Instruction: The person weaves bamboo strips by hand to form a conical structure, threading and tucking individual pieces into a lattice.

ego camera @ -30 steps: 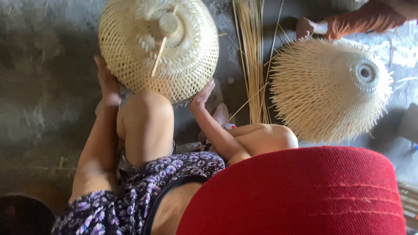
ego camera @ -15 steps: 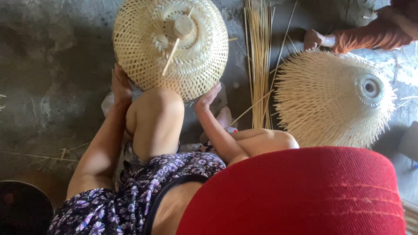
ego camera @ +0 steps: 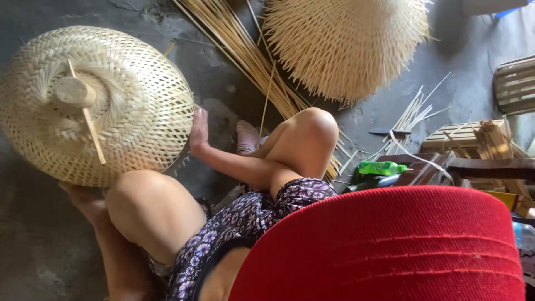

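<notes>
Basket: woven dome (ego camera: pixel 111 106), far left, gripped at both rims.
Right hand (ego camera: pixel 199 134): clamped on right rim.
Left hand (ego camera: pixel 83 198): clasps near rim.

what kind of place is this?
Likely a floor-level bamboo weaving workshop: bundled bamboo strips on bare concrete, a woven dome basket gripped by both hands, and an unfinished one with loose ends.
</notes>
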